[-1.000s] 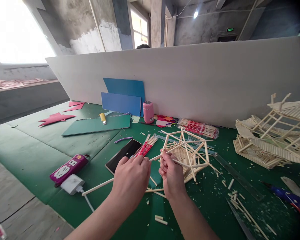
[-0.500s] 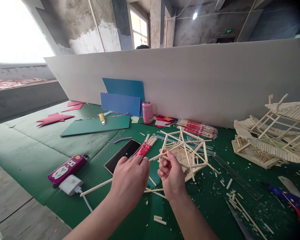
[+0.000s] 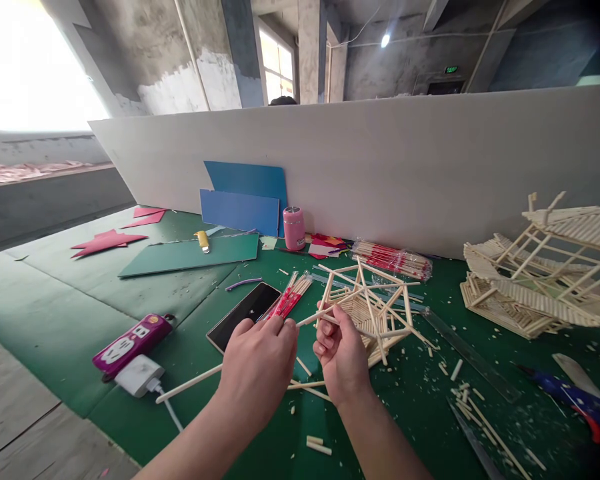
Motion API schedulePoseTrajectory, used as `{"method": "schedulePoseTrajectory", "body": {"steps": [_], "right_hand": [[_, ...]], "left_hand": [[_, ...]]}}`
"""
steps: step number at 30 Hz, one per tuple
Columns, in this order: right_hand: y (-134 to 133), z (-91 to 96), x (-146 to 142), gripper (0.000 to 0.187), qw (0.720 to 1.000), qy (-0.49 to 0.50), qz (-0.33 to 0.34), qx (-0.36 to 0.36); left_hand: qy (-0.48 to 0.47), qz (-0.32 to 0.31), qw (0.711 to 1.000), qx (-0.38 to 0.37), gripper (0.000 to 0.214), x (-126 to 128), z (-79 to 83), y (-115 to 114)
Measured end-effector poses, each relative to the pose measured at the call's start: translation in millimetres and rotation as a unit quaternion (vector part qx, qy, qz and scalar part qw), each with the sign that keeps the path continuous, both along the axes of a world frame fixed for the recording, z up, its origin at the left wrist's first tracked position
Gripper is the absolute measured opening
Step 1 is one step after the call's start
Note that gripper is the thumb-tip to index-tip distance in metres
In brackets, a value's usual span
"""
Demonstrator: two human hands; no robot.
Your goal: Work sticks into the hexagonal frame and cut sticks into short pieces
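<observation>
My left hand (image 3: 260,363) is closed around a thin wooden stick (image 3: 190,383), whose long end sticks out to the lower left. My right hand (image 3: 343,350) pinches the same stick near its other end, with thumb and fingers pressed together. Just behind the right hand stands a small open framework of glued sticks (image 3: 375,307), with a slatted base. Whether the right fingers also touch this framework I cannot tell. Beyond the left hand lie a bundle of sticks in red wrapping (image 3: 293,293) and a dark phone (image 3: 245,310).
A larger stick model (image 3: 545,273) stands at right, near a blue glue gun (image 3: 565,393), a clear ruler (image 3: 473,357) and a blade (image 3: 475,437). Cut stick pieces (image 3: 319,445) litter the green table. At left are a purple case (image 3: 133,343) and a white charger (image 3: 140,375). A pink cup (image 3: 294,229) stands behind.
The view has tilted up slightly. Both hands keep their hold on the stick, with almost no visible movement.
</observation>
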State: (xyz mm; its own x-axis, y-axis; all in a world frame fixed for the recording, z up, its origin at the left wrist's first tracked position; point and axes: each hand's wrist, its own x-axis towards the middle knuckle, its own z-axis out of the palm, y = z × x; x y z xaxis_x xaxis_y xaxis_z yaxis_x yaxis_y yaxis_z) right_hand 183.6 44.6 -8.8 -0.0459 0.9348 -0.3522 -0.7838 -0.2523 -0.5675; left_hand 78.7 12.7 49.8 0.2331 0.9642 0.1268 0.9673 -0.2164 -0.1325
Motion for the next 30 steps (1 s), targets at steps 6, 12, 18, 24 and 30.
{"method": "schedulePoseTrajectory", "body": {"steps": [6, 12, 18, 24, 30], "right_hand": [[-0.4, -0.2, 0.3, 0.025, 1.000, -0.005, -0.001, -0.001], [0.5, -1.0, -0.7, 0.025, 1.000, -0.020, -0.002, 0.001], [1.3, -2.0, -0.6, 0.024, 0.999, -0.045, -0.004, 0.004], [1.6, -1.0, -4.2, 0.025, 0.996, -0.086, -0.017, 0.011], [2.7, 0.9, -5.4, 0.029, 0.994, -0.109, -0.024, 0.004]], "left_hand": [[0.005, -0.002, 1.000, 0.003, 0.029, 0.9, -0.2, -0.4], [0.025, -0.017, 0.999, 0.020, 0.025, -0.6, -1.9, -2.8], [0.040, -0.033, 0.998, 0.045, 0.022, -0.3, -4.0, -3.1], [0.037, -0.032, 0.998, 0.046, 0.022, -1.1, -3.9, -1.6], [0.030, -0.034, 0.998, 0.040, 0.023, -1.7, -2.6, -1.0]]}}
